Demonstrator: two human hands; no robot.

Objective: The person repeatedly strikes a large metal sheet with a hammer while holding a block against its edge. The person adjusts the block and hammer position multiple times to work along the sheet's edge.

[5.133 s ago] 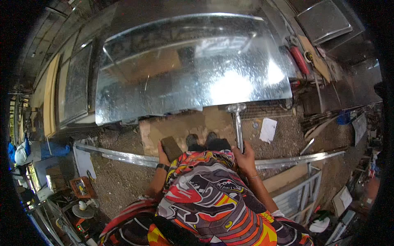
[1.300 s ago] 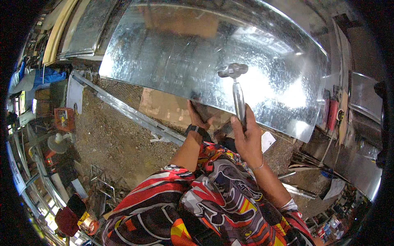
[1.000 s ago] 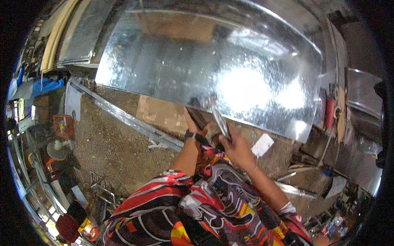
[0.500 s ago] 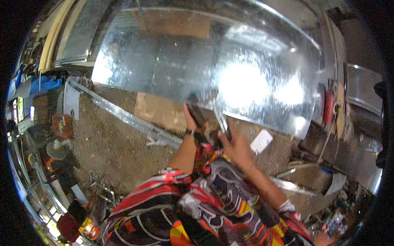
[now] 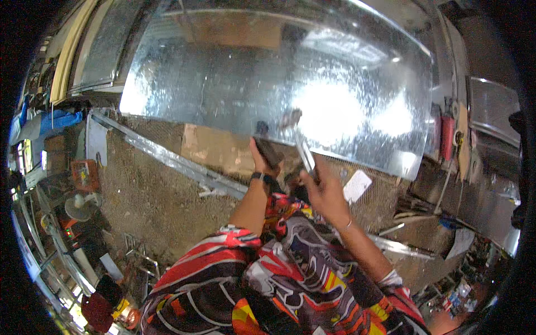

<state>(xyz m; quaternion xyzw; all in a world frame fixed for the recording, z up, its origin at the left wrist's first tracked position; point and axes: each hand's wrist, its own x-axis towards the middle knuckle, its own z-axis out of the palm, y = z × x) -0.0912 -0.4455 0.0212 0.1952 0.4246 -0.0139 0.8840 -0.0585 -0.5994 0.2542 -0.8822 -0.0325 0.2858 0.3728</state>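
A large shiny metal sheet (image 5: 234, 84) stretches across the upper middle, its near edge close to both hands. My left hand (image 5: 261, 161), wearing a dark wristband, is closed around a dark block (image 5: 268, 152) held up at that near edge. My right hand (image 5: 328, 196) grips a hammer (image 5: 305, 157) by its handle. The blurred hammer head (image 5: 290, 119) shows over the sheet, apart from the block. Whether the head touches the metal I cannot tell.
A long metal strip (image 5: 167, 158) slants across the brown ground on the left. Right of my right hand lies a white rectangular piece (image 5: 357, 186). A fan (image 5: 79, 207) stands at the left, and a red object (image 5: 447, 138) sits beyond the sheet's right end.
My right hand and the hammer have shifted slightly right, and the head shows more clearly over the sheet. The left hand keeps the block at nearly the same spot.
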